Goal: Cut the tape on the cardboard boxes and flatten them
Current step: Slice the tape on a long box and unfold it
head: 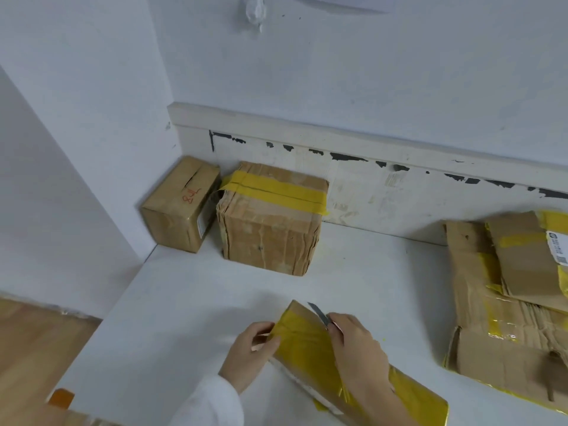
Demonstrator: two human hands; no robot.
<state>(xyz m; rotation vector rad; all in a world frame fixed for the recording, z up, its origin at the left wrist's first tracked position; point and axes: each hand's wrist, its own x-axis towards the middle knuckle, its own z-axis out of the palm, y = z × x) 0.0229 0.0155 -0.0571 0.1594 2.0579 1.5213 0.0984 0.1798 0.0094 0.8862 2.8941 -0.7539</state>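
the white tabletop [172,302] ends in a straight left edge, beyond the left hand's knuckles, with a light wooden floor [33,342] below it. between the fingertips and the white wall [338,72] at the back lies an open stretch of bare white surface. far ahead of the fingers, in the back left corner, stand a small brown cardboard box with red writing on its top [178,204] and, just beside it, a crumpled brown cardboard cube with a yellow tape strip across its top [270,216]. well out beyond the right hand's knuckles, a pile of flattened brown cardboard with yellow tape scraps [504,302] takes up the right side of the table.

the long flat brown cardboard package wrapped in yellow tape [310,342] lies under both hands, its long axis running diagonally from its far end just ahead of the fingertips back toward the person's right, where its near end reaches the bottom of the view.

the left hand [249,355], in a white sleeve [212,404], has its thumb and fingers curled together, pinching the package's left edge near the far end. the right hand [359,348] rests on top of the package, fingers closed around a small utility knife with a grey blade [319,315]; the blade sticks out past the fingertips, pointing away and to the left, its tip over the package's far end.
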